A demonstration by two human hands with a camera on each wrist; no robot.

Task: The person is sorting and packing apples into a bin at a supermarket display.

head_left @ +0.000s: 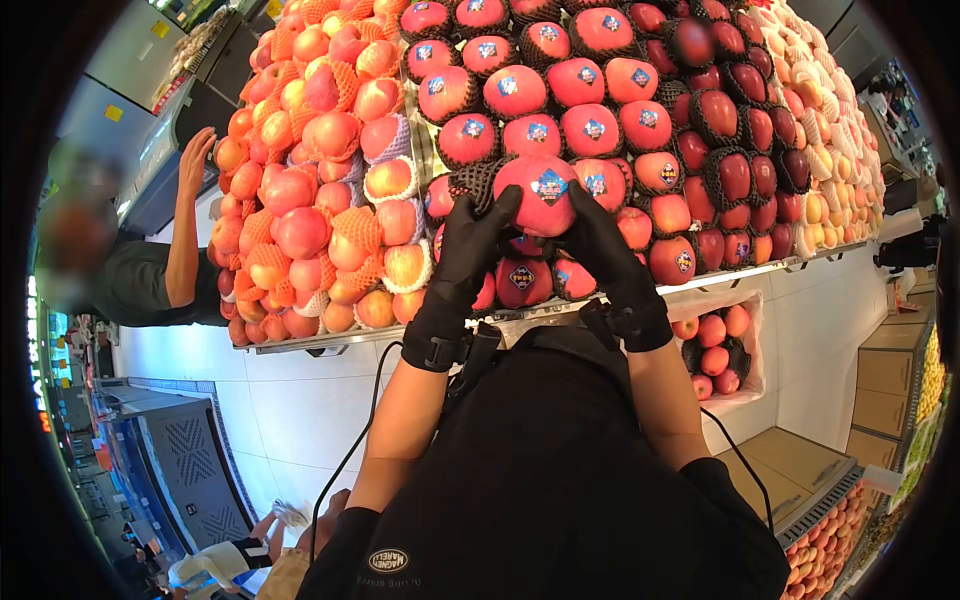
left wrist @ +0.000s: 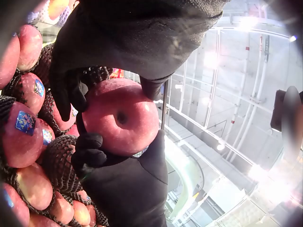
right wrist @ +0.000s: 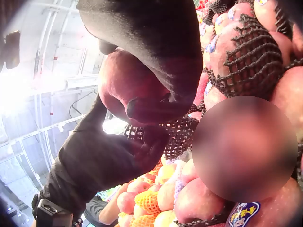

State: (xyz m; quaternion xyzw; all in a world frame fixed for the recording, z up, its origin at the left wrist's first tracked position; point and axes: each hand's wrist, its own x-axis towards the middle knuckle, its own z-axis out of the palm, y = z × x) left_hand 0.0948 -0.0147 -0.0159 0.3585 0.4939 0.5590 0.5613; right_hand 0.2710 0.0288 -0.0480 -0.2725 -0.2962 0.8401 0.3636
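1. A large red apple [head_left: 538, 197] was held in front of the body, over the near rows of stickered apples [head_left: 522, 284] on the display bench [head_left: 725, 280].
2. The apple was placed midway between the left hand [head_left: 466, 245] and the right hand [head_left: 606, 245]; neither was nearer, since it was touched by both.
3. Both hands were clamped on the apple, with gloved fingers bent against its opposite sides; no gap was seen between it and either hand.
4. The hand-to-hand line was run sideways across the body, and this squeeze from left and right was judged to be the relation on which any lift, turn or lowering would depend.
5. No strong long axis was shown by the nearly round fruit. Its blue sticker [head_left: 550, 186] was turned up towards the head, while a dark hollow [left wrist: 122, 117] at one end was faced towards the left wrist camera; whether it was the stem end could not be told.
6. A black foam net [head_left: 474, 182] was seen just beside the apple, by the left hand's fingers; whether it was gripped could not be told.
7. Orange-netted apples [head_left: 268, 252] were stacked farther to the left, well apart from the held apple.
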